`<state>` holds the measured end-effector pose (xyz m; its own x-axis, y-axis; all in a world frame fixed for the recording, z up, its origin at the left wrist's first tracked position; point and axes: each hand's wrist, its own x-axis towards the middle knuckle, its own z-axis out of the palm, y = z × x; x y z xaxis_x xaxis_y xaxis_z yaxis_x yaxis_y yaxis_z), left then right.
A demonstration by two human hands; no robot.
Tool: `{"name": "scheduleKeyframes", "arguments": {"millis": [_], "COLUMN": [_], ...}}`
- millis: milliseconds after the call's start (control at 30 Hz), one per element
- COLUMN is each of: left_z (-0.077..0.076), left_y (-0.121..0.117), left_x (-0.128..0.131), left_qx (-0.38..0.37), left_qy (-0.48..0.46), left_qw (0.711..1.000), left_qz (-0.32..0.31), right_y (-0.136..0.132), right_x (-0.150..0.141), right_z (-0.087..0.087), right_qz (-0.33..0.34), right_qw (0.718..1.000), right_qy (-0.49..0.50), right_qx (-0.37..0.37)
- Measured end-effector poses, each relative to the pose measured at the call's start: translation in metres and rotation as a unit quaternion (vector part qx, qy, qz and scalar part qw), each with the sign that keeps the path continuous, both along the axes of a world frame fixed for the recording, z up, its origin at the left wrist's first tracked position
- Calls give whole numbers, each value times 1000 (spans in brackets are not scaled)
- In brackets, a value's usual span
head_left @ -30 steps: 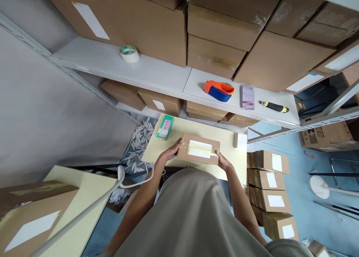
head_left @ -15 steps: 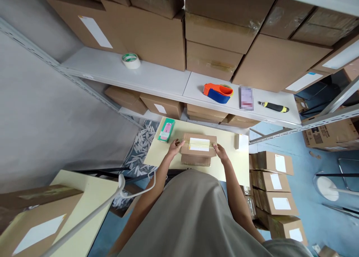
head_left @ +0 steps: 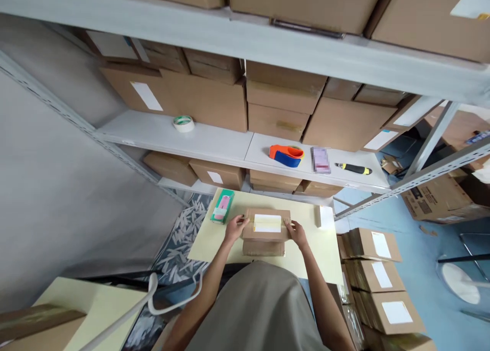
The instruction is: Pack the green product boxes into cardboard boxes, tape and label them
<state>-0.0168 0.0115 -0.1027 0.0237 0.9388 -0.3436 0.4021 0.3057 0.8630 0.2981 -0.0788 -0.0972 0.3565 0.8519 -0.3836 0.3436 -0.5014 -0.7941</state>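
A small brown cardboard box (head_left: pixel 265 232) with a white label taped across its top rests on the pale yellow table (head_left: pixel 325 249). My left hand (head_left: pixel 234 228) grips the box's left end, fingers curled over its top edge. My right hand (head_left: pixel 296 233) holds the right end the same way. A green and pink packet (head_left: pixel 221 206) lies at the table's far left corner, just beyond my left hand. A small brown block with a white sheet (head_left: pixel 320 216) sits at the far right corner.
A white shelf (head_left: pixel 214 141) ahead carries a tape roll (head_left: pixel 183 123), an orange and blue tape dispenser (head_left: pixel 286 155), a blurred card (head_left: pixel 320 160) and a yellow-black knife (head_left: pixel 352 168). Labelled boxes (head_left: pixel 377 274) stack on the floor at right. A second table (head_left: pixel 92 310) stands at lower left.
The box has gone from tilted up toward me to lying level on the table, both hands still on its ends. The camera has tilted up, showing a higher shelf.
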Motion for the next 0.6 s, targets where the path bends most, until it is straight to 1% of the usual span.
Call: {"name": "scheduleKeyframes", "arguments": {"millis": [67, 100, 167, 233, 267, 333, 400, 467, 533, 600], "left_z": [6, 10, 20, 38, 49, 80, 116, 153, 186, 210], "left_y": [-6, -8, -9, -4, 0, 11, 25, 38, 49, 56], "left_x": [5, 9, 19, 32, 40, 58, 77, 96, 113, 127], "left_qx": [35, 65, 143, 219, 252, 309, 357, 392, 424, 446], "left_qy": [40, 66, 104, 107, 100, 81, 59, 37, 19, 9], "left_qw": [999, 996, 984, 970, 962, 946, 930, 915, 901, 891], "left_qz": [10, 15, 12, -10, -26, -54, -70, -82, -86, -90], "right_y": [-1, 0, 5, 15, 23, 45, 75, 110, 148, 181], "right_x": [-7, -11, -19, -26, -28, -30, -27, -22, -18, -17], "right_z": [1, 1, 5, 18, 29, 61, 103, 147, 187, 216], "right_qz": [7, 12, 26, 39, 46, 60, 69, 64, 80, 106], "right_qw": [996, 992, 981, 968, 958, 935, 906, 878, 861, 858], "right_qy": [-88, -127, -184, -220, -235, -267, -301, -330, -357, -391], "right_qx": [-1, 8, 52, 119, 155, 226, 290, 340, 355, 316]}}
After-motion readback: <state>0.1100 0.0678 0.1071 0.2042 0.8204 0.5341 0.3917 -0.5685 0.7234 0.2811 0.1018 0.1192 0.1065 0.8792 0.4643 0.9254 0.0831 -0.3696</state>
